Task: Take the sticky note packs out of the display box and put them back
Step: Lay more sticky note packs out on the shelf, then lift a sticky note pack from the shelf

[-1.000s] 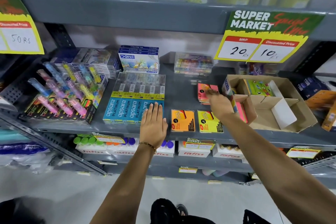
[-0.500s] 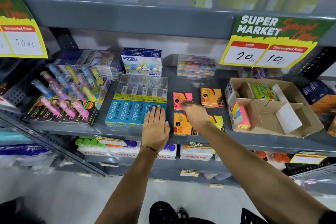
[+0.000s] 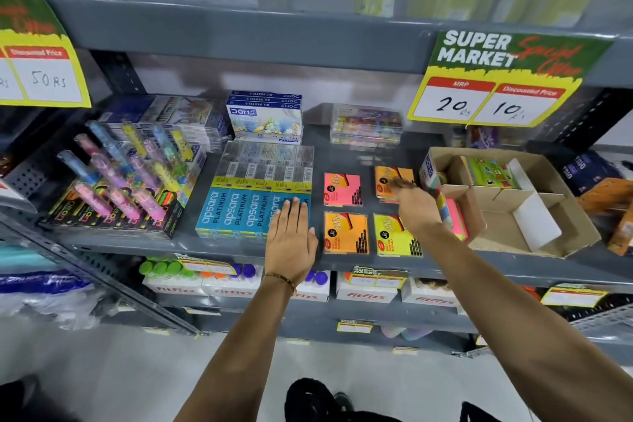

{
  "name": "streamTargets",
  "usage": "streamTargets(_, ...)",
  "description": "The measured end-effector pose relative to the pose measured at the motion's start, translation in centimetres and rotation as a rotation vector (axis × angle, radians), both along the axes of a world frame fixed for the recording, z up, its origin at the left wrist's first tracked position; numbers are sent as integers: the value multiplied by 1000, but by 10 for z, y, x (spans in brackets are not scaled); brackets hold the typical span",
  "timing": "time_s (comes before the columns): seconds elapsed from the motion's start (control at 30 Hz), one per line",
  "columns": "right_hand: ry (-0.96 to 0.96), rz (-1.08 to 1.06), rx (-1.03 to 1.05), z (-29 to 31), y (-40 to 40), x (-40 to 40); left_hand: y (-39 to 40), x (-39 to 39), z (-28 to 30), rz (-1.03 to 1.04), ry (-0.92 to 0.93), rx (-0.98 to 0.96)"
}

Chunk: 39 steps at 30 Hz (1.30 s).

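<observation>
Resting flat and open on the blue pencil boxes [image 3: 253,212], your left hand [image 3: 291,240] is holding nothing. Your right hand [image 3: 416,207] is blurring over the orange sticky note pack [image 3: 385,181] left of the brown cardboard display box [image 3: 534,236]; its grip I cannot tell.
</observation>
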State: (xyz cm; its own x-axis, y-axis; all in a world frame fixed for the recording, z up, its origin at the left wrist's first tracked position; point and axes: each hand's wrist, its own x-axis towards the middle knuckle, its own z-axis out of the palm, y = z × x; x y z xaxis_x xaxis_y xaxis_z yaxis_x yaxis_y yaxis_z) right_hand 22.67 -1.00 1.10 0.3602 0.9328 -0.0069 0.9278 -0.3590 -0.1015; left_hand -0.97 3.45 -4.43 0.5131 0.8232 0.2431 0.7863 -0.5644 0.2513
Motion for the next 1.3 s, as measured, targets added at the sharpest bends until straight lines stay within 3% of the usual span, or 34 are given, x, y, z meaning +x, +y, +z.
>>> streamTargets(0.07, -37, -8, 39, 3, -4, 0, -1, -1, 1, -7, 8, -1)
streamTargets(0.13, -93, 15, 217, 3, -6, -6, -1, -1, 1, -7, 18, 4)
streamTargets(0.27, -135, 207, 404, -4, -25, -46, 0, -1, 1, -6, 14, 14)
streamTargets(0.37, -146, 361, 373, -22, -44, -85, -1, -1, 1, -8, 10, 24)
streamTargets(0.47, -177, 374, 271, -41, -52, -103, 0, 0, 0, 3, 22, 22)
streamTargets(0.6, -130, 298, 260, -39, -48, -107, 0, 0, 0, 12, 25, 28)
streamTargets(0.77, 167, -6, 445, 0, -21, -80, 1, 0, 0, -1, 15, 15)
streamTargets(0.87, 189, -298, 115, 7, 12, -35, 1, 1, 0, -1, 27, -10)
streamTargets(0.97, 252, -394, -100, 1, 27, -14, 0, -1, 0, -5, 31, -17)
streamTargets(1.13, 234, -392, 71, 7, 23, -19, 0, 0, 0, 0, 20, -7)
streamTargets(1.3, 185, -313, 270, 7, -37, -53, -1, 1, 0, 11, 8, -2)
